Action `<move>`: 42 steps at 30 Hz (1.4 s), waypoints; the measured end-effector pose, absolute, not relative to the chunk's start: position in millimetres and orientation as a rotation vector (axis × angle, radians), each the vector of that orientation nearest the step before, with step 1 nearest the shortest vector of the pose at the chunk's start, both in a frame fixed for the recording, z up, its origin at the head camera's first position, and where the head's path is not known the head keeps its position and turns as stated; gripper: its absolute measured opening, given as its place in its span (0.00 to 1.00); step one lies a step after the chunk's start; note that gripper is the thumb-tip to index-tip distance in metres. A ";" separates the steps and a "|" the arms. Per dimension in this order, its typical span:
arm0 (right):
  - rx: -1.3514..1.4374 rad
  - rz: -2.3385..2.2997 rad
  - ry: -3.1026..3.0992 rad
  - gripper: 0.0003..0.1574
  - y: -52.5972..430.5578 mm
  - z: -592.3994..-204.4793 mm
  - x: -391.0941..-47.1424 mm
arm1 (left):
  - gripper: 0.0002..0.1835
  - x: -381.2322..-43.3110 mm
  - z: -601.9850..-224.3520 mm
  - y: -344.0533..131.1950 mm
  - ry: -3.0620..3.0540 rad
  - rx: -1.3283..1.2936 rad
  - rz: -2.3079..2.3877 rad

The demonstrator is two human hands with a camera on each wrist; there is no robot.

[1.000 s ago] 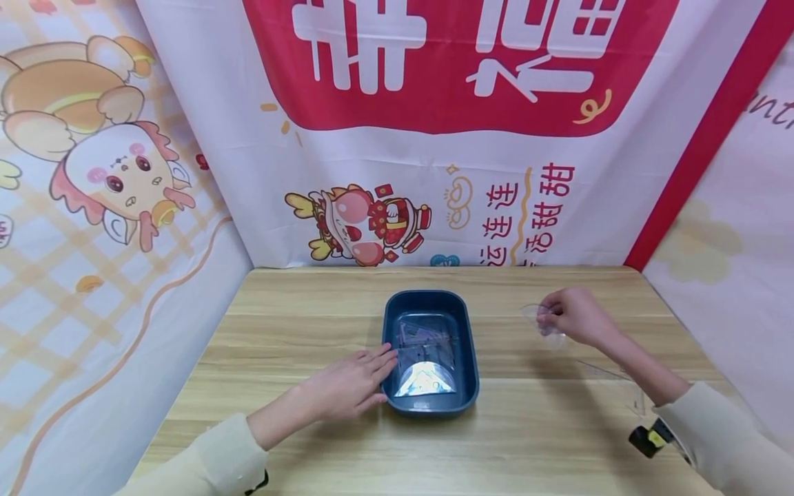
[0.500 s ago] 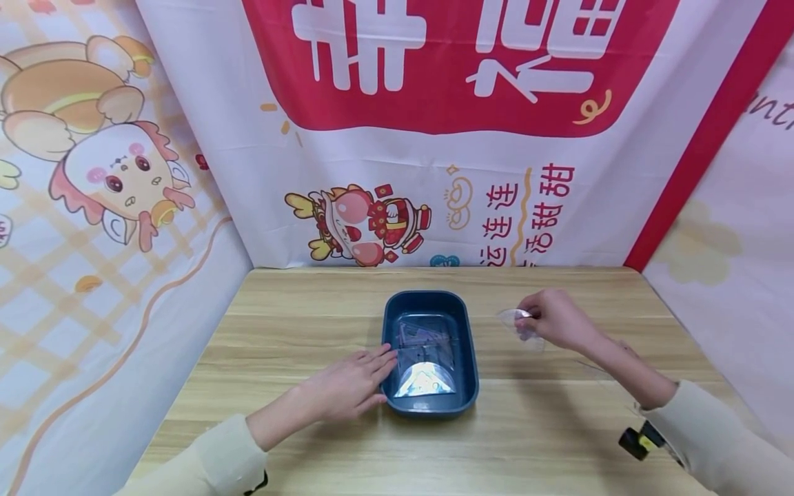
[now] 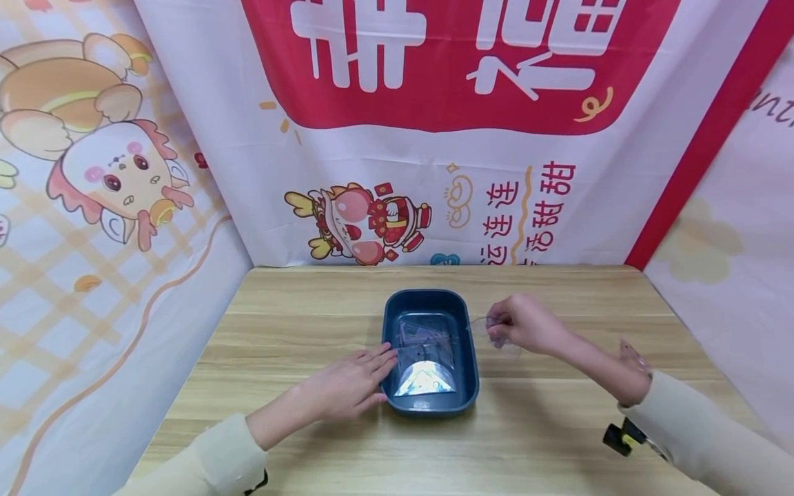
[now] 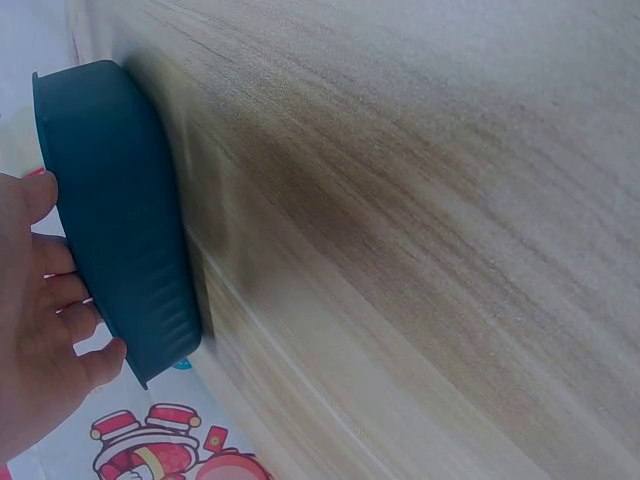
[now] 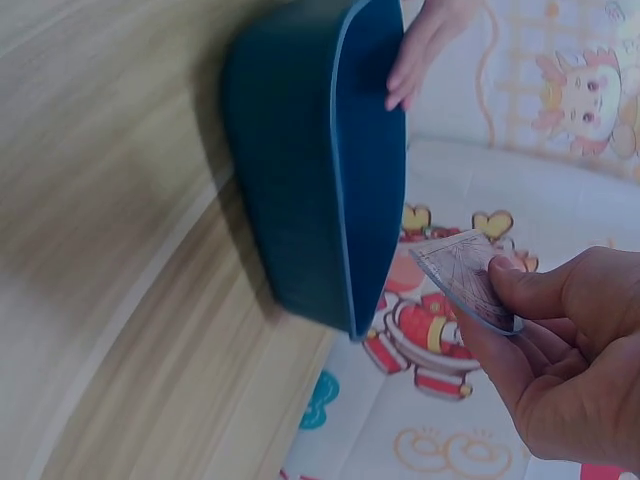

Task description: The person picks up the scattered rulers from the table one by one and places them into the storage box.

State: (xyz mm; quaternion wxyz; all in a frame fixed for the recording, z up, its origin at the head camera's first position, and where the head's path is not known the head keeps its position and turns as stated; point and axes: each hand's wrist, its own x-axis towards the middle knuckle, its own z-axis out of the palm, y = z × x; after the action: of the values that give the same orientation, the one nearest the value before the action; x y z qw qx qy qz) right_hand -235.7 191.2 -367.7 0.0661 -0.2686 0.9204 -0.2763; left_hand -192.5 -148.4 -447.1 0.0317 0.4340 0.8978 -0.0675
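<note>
A dark blue plastic bin stands on the wooden table. Inside lie clear, flat drawing pieces, with a shiny half-round one at the near end. My left hand rests at the bin's left rim with fingers extended; the left wrist view shows its fingertips along that rim. Between thumb and fingers my right hand pinches a clear protractor marked with radiating lines. It is just right of the bin, at about rim height, its tip close to the right rim.
A clear piece shows on the table behind the right forearm, partly hidden by it. Printed cloths hang at the table's back and sides. A black wrist device sits under the right cuff.
My right hand has moved left with the protractor, from the right part of the table to beside the bin. My left hand and the bin have stayed in place.
</note>
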 end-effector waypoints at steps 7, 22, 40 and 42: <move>-0.980 -0.825 2.681 0.06 170.7 -367.6 -233.2 | 0.34 -192.4 -447.9 -149.6 2.767 1.344 -0.207; -1.090 -0.554 2.602 0.10 130.8 -358.3 -229.2 | 0.34 -194.0 -448.4 -150.6 2.751 1.339 -0.202; -1.230 -0.394 2.449 0.08 97.4 -373.0 -235.5 | 0.34 -195.3 -447.0 -150.0 2.752 1.366 -0.235; -1.223 -0.371 2.433 0.08 95.0 -375.9 -236.3 | 0.34 -195.1 -447.2 -150.5 2.756 1.371 -0.234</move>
State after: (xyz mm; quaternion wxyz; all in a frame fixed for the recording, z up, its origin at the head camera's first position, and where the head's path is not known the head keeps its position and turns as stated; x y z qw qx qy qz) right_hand -236.3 95.0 -375.9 0.1954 -0.4365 0.8682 -0.1324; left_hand -195.1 -150.5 -447.2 0.0272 0.4440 0.8924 -0.0758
